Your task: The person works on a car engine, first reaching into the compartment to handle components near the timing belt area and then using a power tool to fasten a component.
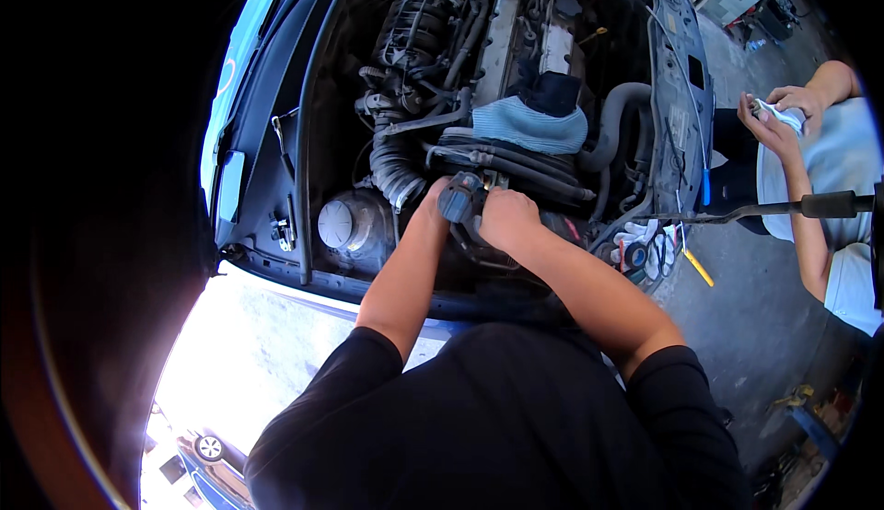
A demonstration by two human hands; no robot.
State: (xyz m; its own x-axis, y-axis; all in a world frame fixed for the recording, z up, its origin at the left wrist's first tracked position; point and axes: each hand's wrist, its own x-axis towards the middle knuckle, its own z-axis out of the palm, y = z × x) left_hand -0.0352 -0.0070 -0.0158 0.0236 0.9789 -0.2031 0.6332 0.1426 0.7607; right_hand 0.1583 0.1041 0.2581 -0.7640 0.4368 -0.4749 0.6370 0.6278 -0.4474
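Both my arms reach into the car's engine bay. My left hand [436, 200] is closed against a dark thing with a round blue-grey end [458, 202]; its kind is unclear. My right hand [509, 219] is right beside it, fingers curled closed at the near side of the engine, and what they hold is hidden. Just beyond my hands run black hoses [502, 158]. A light-blue ribbed cloth sleeve [529, 124] with a dark part lies over the engine [500, 45]. A ribbed air intake hose [396, 171] bends down left of my left hand.
A round grey cap [337, 225] tops the strut mount at left. White-and-grey gloves [656, 245] and a roll of tape [635, 255] lie on the right edge, near a yellow-handled tool [698, 268]. At right, another person's hands [783, 114] hold a white cloth. A dark bar [764, 209] crosses there.
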